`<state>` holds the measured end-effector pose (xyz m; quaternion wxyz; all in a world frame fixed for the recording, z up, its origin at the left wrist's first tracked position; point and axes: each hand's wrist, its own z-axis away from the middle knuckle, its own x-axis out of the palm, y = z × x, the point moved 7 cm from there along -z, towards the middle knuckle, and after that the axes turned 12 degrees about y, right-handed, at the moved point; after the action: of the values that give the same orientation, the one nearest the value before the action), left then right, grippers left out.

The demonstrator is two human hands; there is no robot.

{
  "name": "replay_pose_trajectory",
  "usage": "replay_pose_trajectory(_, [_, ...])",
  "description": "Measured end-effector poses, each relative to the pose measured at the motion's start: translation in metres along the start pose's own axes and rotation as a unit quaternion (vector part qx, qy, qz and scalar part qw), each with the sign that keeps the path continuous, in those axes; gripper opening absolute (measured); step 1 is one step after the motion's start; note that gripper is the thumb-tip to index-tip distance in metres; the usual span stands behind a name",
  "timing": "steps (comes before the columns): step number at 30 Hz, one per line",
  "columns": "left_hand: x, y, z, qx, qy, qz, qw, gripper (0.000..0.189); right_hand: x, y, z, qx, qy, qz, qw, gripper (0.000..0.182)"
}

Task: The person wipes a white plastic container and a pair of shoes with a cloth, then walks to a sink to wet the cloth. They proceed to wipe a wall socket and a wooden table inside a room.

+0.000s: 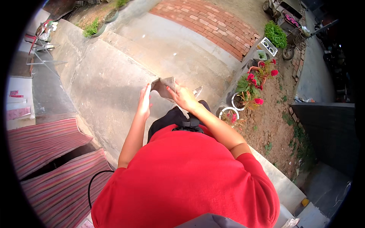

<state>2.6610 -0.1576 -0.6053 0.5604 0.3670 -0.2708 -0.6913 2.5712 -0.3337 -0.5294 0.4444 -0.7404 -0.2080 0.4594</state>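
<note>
A grey-brown piece of cloth (166,89), creased and bent, hangs in front of my waist above the concrete. My right hand (184,97) grips its right side, with the thumb on the near face. At the cloth's left edge is my left hand (145,100), its fingers straight and pointing away from me. Whether those fingers pinch the edge or only touch it is hard to see. A pale scrap with a ragged edge (198,91) shows just past my right wrist; I cannot tell if it belongs to the cloth.
A low concrete step (128,58) runs ahead, with red brick paving (205,24) beyond. Potted red flowers (251,81) line the right edge beside bare soil (273,119). Striped curtains (51,142) hang at left, below a metal frame (44,58). A three-wheeled cart (288,21) stands far right.
</note>
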Motion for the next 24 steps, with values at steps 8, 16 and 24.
replay_pose_trajectory(8, [0.119, 0.023, -0.081, -0.226, -0.251, 0.152, 0.929, 0.049, 0.05, 0.058, -0.063, -0.005, -0.185, -0.2, 0.962, 0.061])
replay_pose_trajectory(16, [0.209, 0.066, -0.272, -0.148, -0.206, 0.281, 0.925, 0.046, -0.052, 0.377, -0.066, 0.427, 0.099, -0.12, 0.891, 0.035])
replay_pose_trajectory(24, [0.385, 0.126, -0.376, -0.146, -0.139, 0.244, 0.949, 0.046, -0.103, 0.616, 0.196, 0.442, -0.136, 0.38, 0.801, 0.029])
